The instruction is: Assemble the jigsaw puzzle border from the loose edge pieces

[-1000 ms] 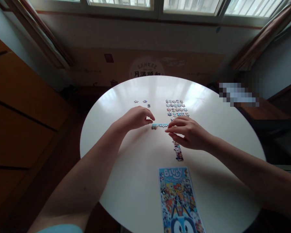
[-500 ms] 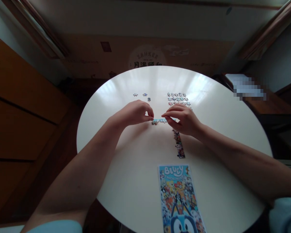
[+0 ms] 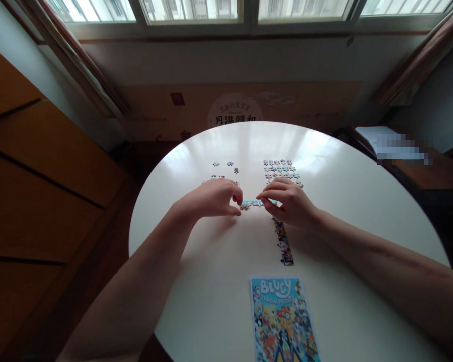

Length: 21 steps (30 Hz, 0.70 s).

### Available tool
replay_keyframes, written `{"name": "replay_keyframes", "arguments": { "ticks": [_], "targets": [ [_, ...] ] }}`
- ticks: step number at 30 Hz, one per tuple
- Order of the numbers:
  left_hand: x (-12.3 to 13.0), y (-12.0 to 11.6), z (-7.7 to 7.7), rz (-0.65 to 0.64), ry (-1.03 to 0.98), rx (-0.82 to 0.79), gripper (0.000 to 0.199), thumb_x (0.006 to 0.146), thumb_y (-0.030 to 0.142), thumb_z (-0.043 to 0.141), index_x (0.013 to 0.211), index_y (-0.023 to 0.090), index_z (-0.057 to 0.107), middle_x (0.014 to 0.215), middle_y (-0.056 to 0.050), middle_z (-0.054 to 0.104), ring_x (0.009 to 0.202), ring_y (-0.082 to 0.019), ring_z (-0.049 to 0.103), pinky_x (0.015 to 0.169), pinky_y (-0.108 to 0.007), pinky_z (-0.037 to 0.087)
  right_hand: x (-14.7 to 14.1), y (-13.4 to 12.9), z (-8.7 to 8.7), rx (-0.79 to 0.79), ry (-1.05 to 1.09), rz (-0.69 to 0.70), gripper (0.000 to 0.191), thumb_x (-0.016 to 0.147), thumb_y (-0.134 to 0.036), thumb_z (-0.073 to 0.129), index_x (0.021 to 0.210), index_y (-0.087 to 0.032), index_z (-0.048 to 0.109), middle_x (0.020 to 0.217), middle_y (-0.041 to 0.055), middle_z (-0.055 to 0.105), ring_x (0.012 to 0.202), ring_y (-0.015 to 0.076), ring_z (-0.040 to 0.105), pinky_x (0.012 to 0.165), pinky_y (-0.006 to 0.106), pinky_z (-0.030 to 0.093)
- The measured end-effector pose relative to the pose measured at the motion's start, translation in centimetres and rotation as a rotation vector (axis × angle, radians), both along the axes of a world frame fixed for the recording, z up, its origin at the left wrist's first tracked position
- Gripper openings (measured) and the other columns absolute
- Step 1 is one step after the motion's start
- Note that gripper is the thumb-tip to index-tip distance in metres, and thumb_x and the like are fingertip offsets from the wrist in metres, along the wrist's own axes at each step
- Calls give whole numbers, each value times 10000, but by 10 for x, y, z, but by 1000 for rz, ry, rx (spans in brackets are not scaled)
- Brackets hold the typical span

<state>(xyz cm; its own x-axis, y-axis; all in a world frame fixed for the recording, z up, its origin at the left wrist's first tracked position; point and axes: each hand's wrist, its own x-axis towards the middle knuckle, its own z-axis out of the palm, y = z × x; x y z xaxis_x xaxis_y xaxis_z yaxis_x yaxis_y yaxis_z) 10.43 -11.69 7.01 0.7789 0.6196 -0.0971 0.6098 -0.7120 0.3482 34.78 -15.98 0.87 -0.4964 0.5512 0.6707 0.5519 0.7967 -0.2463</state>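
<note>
A joined strip of jigsaw pieces (image 3: 252,203), light blue along its upper edge, lies across the middle of the table. At its left end is my left hand (image 3: 219,197), thumb and forefinger apart around the corner pieces, with nothing visible held. My right hand (image 3: 287,200) hovers over the right end, partly hiding it. Its fingers stretch forward and its thumb is apart from them; no piece shows in it. Below that hand a second joined strip (image 3: 284,244), darker and many-coloured, runs towards me.
Rows of loose jigsaw pieces (image 3: 281,169) lie behind my right hand. A few more loose pieces (image 3: 230,164) are behind my left. A colourful "Bluey" picture sheet (image 3: 283,317) lies nearest me on the round white table (image 3: 211,281). Windows (image 3: 191,10) line the far wall.
My left thumb and forefinger have spread apart from a near pinch at the strip's left end. My right hand stays over the right end. The view has tilted up, showing the windows.
</note>
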Motion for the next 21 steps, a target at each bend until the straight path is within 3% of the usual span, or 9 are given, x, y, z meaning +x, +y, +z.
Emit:
{"name": "replay_keyframes", "arguments": {
  "ticks": [6, 21],
  "targets": [
    [-1, 0, -2, 14, 6, 16, 177, 789, 327, 763, 941, 237, 767, 1010, -36, 735, 904, -204, 632, 737, -289, 424, 0, 2, -2, -62, -79, 32, 190, 937, -190, 561, 964, -219, 747, 914, 39, 763, 836, 210, 651, 808, 377, 499],
    [2, -1, -8, -12, -16, 60, 115, 817, 257, 715, 906, 252, 788, 951, -17, 729, 838, -175, 654, 742, -304, 455, -4, 3, -3, -158, -162, 61, 204, 954, -211, 557, 980, -223, 759, 971, 51, 752, 889, 217, 631, 832, 388, 468]
  ]
}}
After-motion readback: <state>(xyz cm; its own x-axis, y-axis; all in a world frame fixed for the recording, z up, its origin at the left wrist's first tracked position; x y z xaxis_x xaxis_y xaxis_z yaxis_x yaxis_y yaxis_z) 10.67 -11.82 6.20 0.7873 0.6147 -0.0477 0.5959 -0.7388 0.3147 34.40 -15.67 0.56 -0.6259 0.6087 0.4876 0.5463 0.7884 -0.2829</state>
